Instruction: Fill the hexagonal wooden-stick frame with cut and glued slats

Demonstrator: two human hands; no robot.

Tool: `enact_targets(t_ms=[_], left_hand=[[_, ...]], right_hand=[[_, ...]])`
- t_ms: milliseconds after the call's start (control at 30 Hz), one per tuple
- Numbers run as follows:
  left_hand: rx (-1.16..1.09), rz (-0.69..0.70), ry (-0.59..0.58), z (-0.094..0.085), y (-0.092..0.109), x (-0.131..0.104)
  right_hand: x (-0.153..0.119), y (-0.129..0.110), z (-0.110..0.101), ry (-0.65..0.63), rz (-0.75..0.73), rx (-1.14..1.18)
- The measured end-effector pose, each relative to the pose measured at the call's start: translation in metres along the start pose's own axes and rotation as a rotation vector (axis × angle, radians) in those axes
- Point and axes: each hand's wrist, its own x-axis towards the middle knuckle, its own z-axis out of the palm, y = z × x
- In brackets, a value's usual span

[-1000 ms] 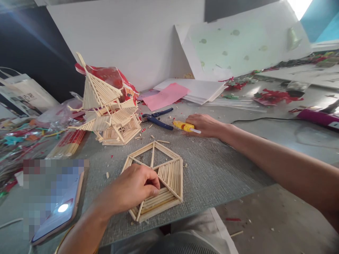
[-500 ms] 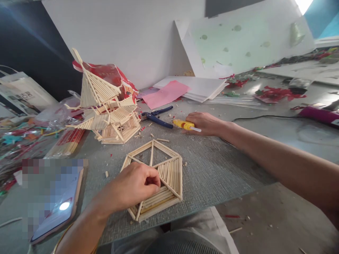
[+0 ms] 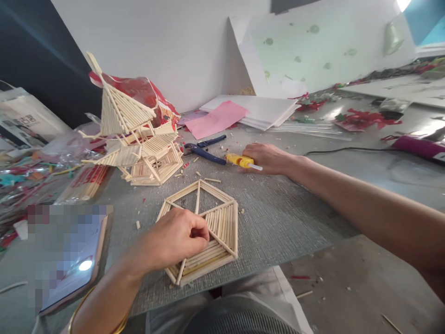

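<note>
My left hand rests over a hexagonal panel of thin wooden sticks, its fingers curled together near the middle. Whatever they pinch is hidden. Two sections of the panel that show are filled with rows of sticks, while those at the far side are bare frame. Farther off to the right, my right hand is closed around a yellow hot glue gun, low over the table. A clear glue stick pokes out of it. Blue-handled pliers lie just left of the glue gun.
A pagoda-like stick model stands at the back left. Near the left edge lies a phone, with bundled sticks beyond it. Pink paper and white boards lie behind. A purple tool with a cord is at right.
The view has shifted slightly. Both hands keep nearly the same pose and place over the table, and the stick panel and glue gun show no clear movement.
</note>
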Motion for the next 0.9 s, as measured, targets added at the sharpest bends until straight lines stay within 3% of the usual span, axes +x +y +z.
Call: enact_targets(t_ms=[900], left_hand=[[0.025,-0.002,0.028,0.003,0.0004,0.0009]], right_hand=[[-0.0013,-0.0002,-0.0016,-0.006,-0.036,0.004]])
